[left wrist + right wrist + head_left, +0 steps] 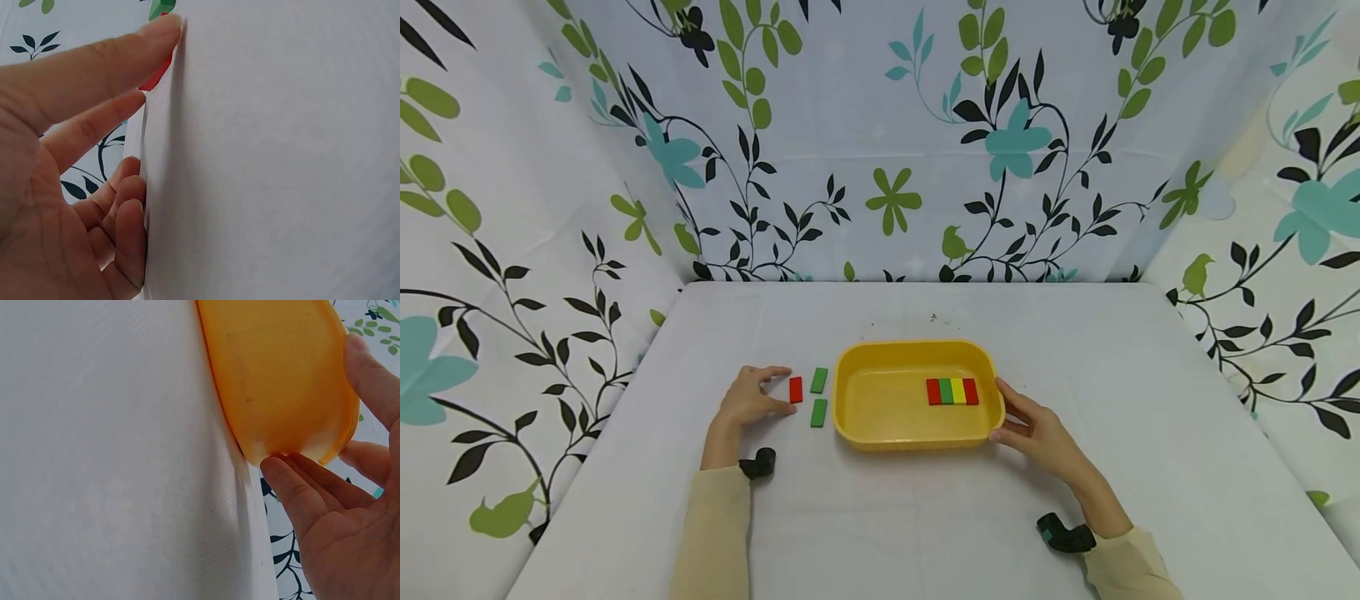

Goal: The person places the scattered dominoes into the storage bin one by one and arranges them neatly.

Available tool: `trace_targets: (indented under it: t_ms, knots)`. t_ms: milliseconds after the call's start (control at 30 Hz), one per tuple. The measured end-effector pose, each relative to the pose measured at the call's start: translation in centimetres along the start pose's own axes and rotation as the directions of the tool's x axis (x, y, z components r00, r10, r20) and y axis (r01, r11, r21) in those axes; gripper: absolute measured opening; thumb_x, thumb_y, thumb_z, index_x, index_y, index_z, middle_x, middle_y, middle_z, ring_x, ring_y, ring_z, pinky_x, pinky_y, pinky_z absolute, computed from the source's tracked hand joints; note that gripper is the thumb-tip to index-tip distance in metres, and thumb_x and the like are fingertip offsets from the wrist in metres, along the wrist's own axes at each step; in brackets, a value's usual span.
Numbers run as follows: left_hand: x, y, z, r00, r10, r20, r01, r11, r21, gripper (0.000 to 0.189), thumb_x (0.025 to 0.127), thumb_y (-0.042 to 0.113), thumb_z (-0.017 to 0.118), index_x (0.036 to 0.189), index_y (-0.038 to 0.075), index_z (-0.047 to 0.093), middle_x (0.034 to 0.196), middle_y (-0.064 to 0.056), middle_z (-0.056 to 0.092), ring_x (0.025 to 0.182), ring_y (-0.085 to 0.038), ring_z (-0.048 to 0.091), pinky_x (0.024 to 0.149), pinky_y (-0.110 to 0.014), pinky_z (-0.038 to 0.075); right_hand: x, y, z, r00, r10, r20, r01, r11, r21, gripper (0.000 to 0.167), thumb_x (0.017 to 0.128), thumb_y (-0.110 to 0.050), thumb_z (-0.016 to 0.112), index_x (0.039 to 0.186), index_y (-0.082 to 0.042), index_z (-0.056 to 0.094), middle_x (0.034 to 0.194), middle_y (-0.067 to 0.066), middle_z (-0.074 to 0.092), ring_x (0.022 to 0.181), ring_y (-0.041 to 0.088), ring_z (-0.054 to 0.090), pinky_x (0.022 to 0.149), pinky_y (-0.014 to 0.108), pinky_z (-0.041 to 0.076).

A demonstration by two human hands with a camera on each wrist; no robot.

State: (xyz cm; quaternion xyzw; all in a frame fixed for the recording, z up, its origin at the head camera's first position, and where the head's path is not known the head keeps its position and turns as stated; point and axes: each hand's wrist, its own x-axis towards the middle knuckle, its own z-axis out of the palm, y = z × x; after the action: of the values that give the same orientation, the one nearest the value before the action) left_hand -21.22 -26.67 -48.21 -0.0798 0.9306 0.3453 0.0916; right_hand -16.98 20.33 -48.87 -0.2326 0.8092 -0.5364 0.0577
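A yellow tray [880, 417] stands mid-table. My right hand [1037, 433] holds its right end, thumb near the front corner and fingers along the far side; in the right wrist view, fingertips touch the tray's wall [281, 381]. A row of red, green and yellow tiles [952, 392] lies side by side inside the tray. Left of it, my left hand [751, 398] has thumb and index finger spread about the ends of a red tile [796, 389], which lies on the table. In the left wrist view, the thumb partly hides that red tile [156, 78].
Two green tiles, one farther back [819, 381] and one nearer [818, 413], lie between the red tile and the tray. A white cloth covers the table [880, 525]. Leaf-patterned curtains [850, 167] enclose the back and sides. Black devices [1063, 535] are worn on both wrists.
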Motion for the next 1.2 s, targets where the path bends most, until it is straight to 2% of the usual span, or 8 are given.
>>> trace_targets:
  t_ms: [300, 533, 733, 867, 1000, 1067, 1200]
  knots:
    - [-0.07, 0.27, 0.37, 1.0, -0.008, -0.029, 0.009, 1.0, 0.016, 0.055, 0.076, 0.022, 0.081, 0.129, 0.019, 0.064, 0.132, -0.021, 0.043, 0.119, -0.04, 0.047, 0.095, -0.054, 0.044, 0.03, 0.02, 0.03, 1.0, 0.004, -0.002, -0.004, 1.0, 0.002, 0.079, 0.087, -0.013, 0.072, 0.152, 0.0, 0.028, 0.156, 0.024, 0.03, 0.133, 0.044, 0.045, 0.094, 0.028, 0.049]
    - [-0.15, 0.45, 0.6, 0.998, -0.045, -0.045, 0.045, 0.999, -0.001, 0.051, 0.077, 0.023, 0.08, 0.126, 0.02, 0.066, 0.136, -0.022, 0.041, 0.124, -0.042, 0.043, 0.102, -0.059, 0.039, 0.04, -0.08, 0.16, 1.0, 0.029, -0.011, -0.03, 0.999, -0.021, 0.08, 0.087, -0.015, 0.072, 0.152, -0.002, 0.029, 0.156, 0.022, 0.031, 0.132, 0.043, 0.046, 0.094, 0.03, 0.049]
    - [-0.2, 0.48, 0.61, 0.997, -0.049, -0.057, 0.049, 0.999, -0.002, 0.048, 0.079, 0.023, 0.078, 0.126, 0.019, 0.067, 0.134, -0.021, 0.043, 0.123, -0.04, 0.044, 0.099, -0.057, 0.04, 0.0, -0.21, 0.12, 1.0, 0.027, -0.011, -0.027, 1.0, -0.012, 0.08, 0.087, -0.015, 0.072, 0.152, -0.001, 0.028, 0.156, 0.023, 0.031, 0.133, 0.043, 0.046, 0.094, 0.029, 0.049]
    - [-0.1, 0.34, 0.48, 0.997, -0.014, -0.073, 0.015, 1.0, 0.008, 0.048, 0.079, 0.022, 0.078, 0.125, 0.016, 0.067, 0.13, -0.021, 0.049, 0.117, -0.037, 0.049, 0.094, -0.052, 0.043, -0.03, -0.27, 0.07, 1.0, 0.023, -0.007, -0.023, 1.0, -0.001, 0.08, 0.087, -0.015, 0.072, 0.152, -0.001, 0.028, 0.156, 0.023, 0.03, 0.133, 0.043, 0.045, 0.094, 0.028, 0.049]
    - [0.03, 0.1, 0.4, 0.995, 0.025, -0.094, -0.025, 1.0, 0.002, 0.048, 0.079, 0.02, 0.078, 0.124, 0.01, 0.067, 0.122, -0.019, 0.057, 0.104, -0.032, 0.052, 0.083, -0.04, 0.045, -0.02, -0.31, 0.06, 1.0, 0.021, -0.005, -0.021, 1.0, 0.0, 0.08, 0.087, -0.015, 0.072, 0.152, 0.0, 0.028, 0.156, 0.023, 0.03, 0.133, 0.044, 0.046, 0.094, 0.028, 0.049]
    - [0.04, -0.03, 0.37, 0.994, 0.036, -0.105, -0.04, 0.999, -0.034, 0.049, 0.079, 0.018, 0.078, 0.124, 0.006, 0.066, 0.119, -0.019, 0.061, 0.098, -0.029, 0.054, 0.078, -0.034, 0.044, -0.01, -0.32, 0.06, 1.0, 0.022, -0.005, -0.022, 1.0, -0.002, 0.08, 0.087, -0.015, 0.072, 0.152, 0.0, 0.028, 0.156, 0.023, 0.03, 0.133, 0.044, 0.046, 0.094, 0.029, 0.049]
    - [-0.03, -0.33, 0.39, 0.992, 0.037, -0.119, -0.058, 0.982, -0.178, 0.051, 0.079, 0.011, 0.078, 0.126, -0.002, 0.062, 0.116, -0.02, 0.064, 0.094, -0.024, 0.061, 0.075, -0.025, 0.045, 0.0, -0.34, 0.07, 1.0, 0.027, -0.005, -0.027, 1.0, -0.007, 0.08, 0.087, -0.016, 0.072, 0.152, -0.001, 0.028, 0.156, 0.023, 0.03, 0.133, 0.044, 0.046, 0.094, 0.029, 0.049]
